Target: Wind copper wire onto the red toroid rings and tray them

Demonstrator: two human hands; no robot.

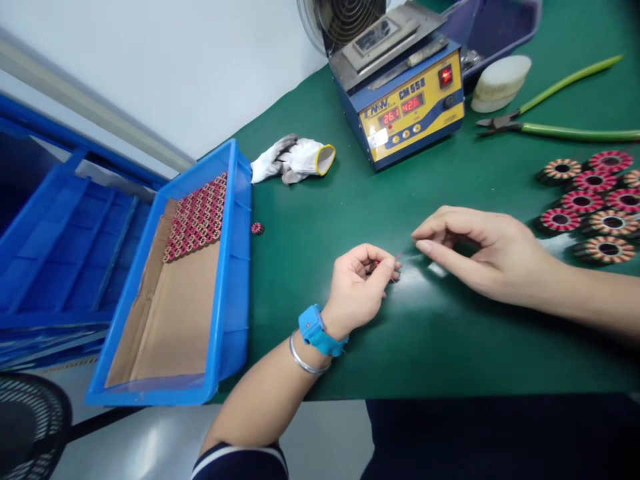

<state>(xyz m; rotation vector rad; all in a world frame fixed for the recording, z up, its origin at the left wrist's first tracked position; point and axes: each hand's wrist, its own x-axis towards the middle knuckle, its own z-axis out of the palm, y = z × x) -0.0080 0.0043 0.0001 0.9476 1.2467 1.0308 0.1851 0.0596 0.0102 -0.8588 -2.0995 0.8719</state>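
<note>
My left hand [361, 283] is closed, thumb against curled fingers, around a small red wound coil [377, 264] that is mostly hidden by the fingers. Thin wire ends stick out near its fingertips. To the right, my right hand [483, 257] hovers over the green table with thumb and index fingertip brought close together. Whether a fine wire lies between them is too small to make out. Several wound ring cores [595, 180], with red or copper-coloured windings, lie at the right. One small red coil [257, 228] sits alone beside the blue bin.
A blue bin [234, 267] lined with cardboard holds rows of coils at the left. White gloves [295, 159] lie behind it. At the back stand a solder pot [400, 100] with lit displays and a white sponge-like block [501, 83]. Green-handled cutters [555, 127] lie open at the right.
</note>
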